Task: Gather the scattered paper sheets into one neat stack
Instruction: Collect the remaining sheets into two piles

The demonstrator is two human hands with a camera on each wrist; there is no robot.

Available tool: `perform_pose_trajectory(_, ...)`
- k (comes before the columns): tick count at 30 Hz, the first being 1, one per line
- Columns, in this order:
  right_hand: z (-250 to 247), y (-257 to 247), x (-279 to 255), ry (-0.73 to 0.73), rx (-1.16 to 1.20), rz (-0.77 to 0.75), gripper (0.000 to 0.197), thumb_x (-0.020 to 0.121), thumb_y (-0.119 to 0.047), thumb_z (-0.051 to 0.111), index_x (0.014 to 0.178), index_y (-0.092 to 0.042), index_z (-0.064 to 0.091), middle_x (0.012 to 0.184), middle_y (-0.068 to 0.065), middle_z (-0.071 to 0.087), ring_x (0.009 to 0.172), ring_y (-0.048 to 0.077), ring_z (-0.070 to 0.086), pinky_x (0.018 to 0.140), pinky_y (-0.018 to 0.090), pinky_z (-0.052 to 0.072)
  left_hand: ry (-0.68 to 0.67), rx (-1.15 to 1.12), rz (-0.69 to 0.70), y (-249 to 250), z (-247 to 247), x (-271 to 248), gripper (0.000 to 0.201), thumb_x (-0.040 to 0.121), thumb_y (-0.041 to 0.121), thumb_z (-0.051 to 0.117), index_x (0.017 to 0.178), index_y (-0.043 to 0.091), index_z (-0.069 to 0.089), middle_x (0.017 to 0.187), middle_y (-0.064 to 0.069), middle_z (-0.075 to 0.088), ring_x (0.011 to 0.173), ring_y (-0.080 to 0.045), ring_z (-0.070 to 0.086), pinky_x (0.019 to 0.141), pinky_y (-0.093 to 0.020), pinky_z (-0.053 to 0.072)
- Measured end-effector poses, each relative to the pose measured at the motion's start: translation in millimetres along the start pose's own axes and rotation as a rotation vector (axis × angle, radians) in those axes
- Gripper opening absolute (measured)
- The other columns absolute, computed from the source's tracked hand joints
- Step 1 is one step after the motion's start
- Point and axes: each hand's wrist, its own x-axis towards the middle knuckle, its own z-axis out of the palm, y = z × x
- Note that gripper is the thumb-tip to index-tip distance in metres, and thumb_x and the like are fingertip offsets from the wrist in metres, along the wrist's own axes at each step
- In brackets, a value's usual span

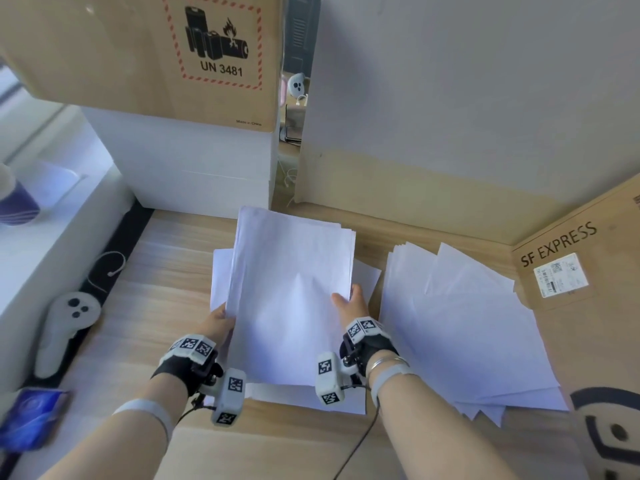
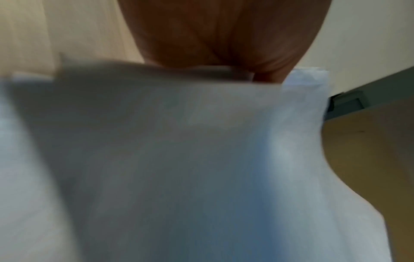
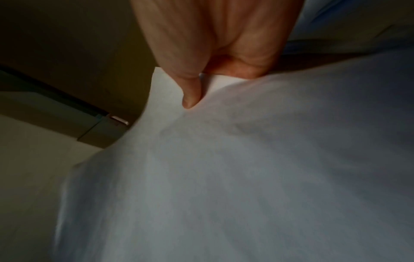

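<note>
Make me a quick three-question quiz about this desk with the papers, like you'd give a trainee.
1. True or false: both hands grip the same bundle of paper sheets.
2. Multiple choice: where does the fanned pile of loose sheets lie? A) on the game controller B) on the wooden desk, to the right of the held bundle C) on top of the UN 3481 carton
3. Fill in: the cardboard box at the right edge reads "SF ____".

Key
1. True: the left hand holds the bundle's left edge, the right hand pinches its right edge.
2. B
3. EXPRESS
</note>
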Motion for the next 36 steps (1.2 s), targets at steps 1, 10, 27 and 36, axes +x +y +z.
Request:
perform_pose_trajectory(1, 1, 0, 0, 0.012, 0.014, -0.027, 0.044, 0.093, -0.021, 0.048, 0.133, -0.007, 0.035, 0.133, 0.013, 0.053, 0.115, 0.031, 0.054, 0.095, 0.036, 0.041, -0.028, -0.045, -0.004, 2, -1, -1, 0.029, 0.094, 0.012, 0.045, 0.122, 0.004, 0.051, 0.076, -0.004, 0.069, 0.071, -0.018, 0.065, 0.062, -0.027, 0.051)
perform_pose_trajectory(10, 5, -2, -4, 0.07, 0.045, -0.084, 0.027, 0.097, -0.024, 0.042, 0.117, -0.009, 0.051, 0.111, 0.006, 0.057, 0.1, 0.019, 0.053, 0.087, 0.029, 0.038, 0.103, 0.105, 0.117, 2, -12, -4, 0.046, 0.084, -0.011, 0.054, 0.128, -0.009, 0.043, 0.1, -0.015, 0.059, 0.088, -0.024, 0.053, 0.066, -0.027, 0.049)
perform_pose_trajectory(27, 22, 26, -17, 0.178, -0.288, 0.143, 0.11, 0.073, -0.014, 0.077, 0.149, -0.031, -0.001, 0.147, 0.013, 0.032, 0.129, 0.026, 0.045, 0.102, 0.036, 0.04, 0.169, 0.092, 0.058, -17, -65, 1, 0.056, 0.083, 0.0, 0.06, 0.135, 0.0, 0.042, 0.132, -0.027, 0.053, 0.114, -0.037, 0.054, 0.096, -0.042, 0.041)
perform_pose_trajectory(36, -20, 43, -13, 0.3, -0.097, 0.208, 0.04, 0.092, -0.021, 0.054, 0.12, 0.006, 0.056, 0.127, 0.022, 0.059, 0.117, 0.036, 0.055, 0.095, 0.035, 0.043, 0.139, 0.022, 0.022, -22, -73, 10, 0.051, 0.085, -0.004, 0.056, 0.134, -0.002, 0.042, 0.134, -0.029, 0.05, 0.102, -0.028, 0.051, 0.093, -0.04, 0.039)
